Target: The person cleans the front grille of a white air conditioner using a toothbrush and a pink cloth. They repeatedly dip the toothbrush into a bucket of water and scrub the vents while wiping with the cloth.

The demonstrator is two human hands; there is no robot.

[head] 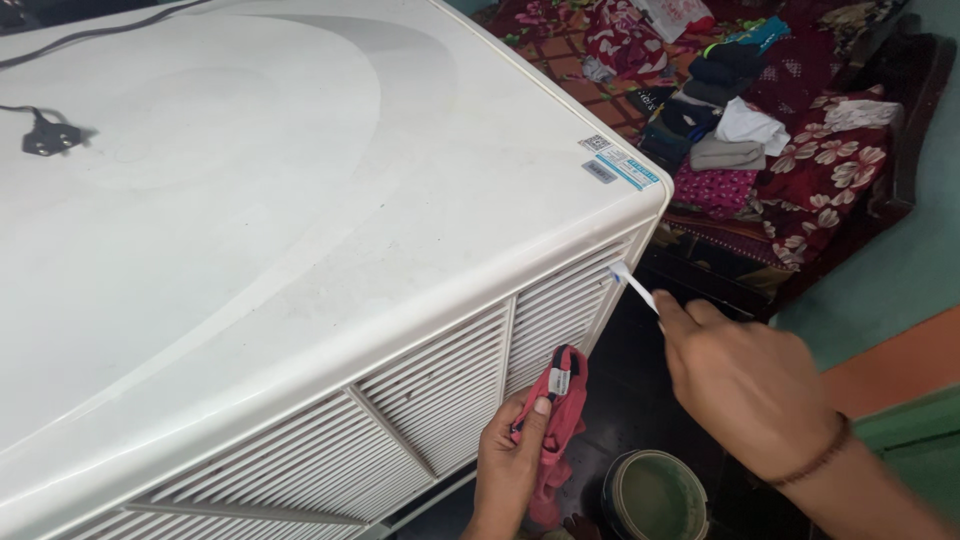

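Hands grip toothbrush (633, 285) and red cloth (558, 400) against cooler grille (450, 385), bucket (655, 495) below.

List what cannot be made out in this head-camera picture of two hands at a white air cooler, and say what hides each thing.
- Brush: its handle is hidden inside the right hand.
- Red cloth: partly covered by the left hand; its lower end is lost in shadow.
- Air cooler: cut off by the left and bottom edges.
- Stickers on the cooler: print too small.
- Round tub: cut by the bottom edge; contents unclear.
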